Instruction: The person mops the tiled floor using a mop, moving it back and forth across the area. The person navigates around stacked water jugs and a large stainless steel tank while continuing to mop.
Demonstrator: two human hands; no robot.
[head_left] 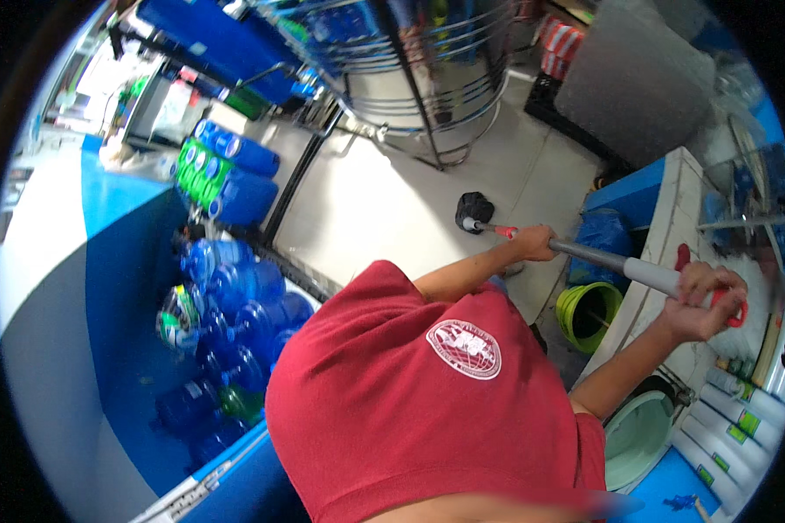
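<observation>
A long pole runs slantwise across the right half of the view, with grey and white sections and red fittings. At its far lower end a dark, rounded mop head (pixel 474 210) rests on the pale tiled floor (pixel 358 209). My left hand (pixel 534 243) is wrapped round the mop's pole (pixel 593 254) at its grey metal part. Farther up, my right hand (pixel 706 299) closes round the white grip, beside the red loop (pixel 736 312) at the pole's top end. A yellow-green bucket (pixel 588 317) stands below the pole, between my two arms.
Several blue water jugs (pixel 244 283) crowd the left, with more blue and green containers (pixel 235 179) beyond. A round metal rack (pixel 427 96) stands ahead. On the right are a counter (pixel 663 227), a pale green basin (pixel 641 440) and white cylinders (pixel 733 427).
</observation>
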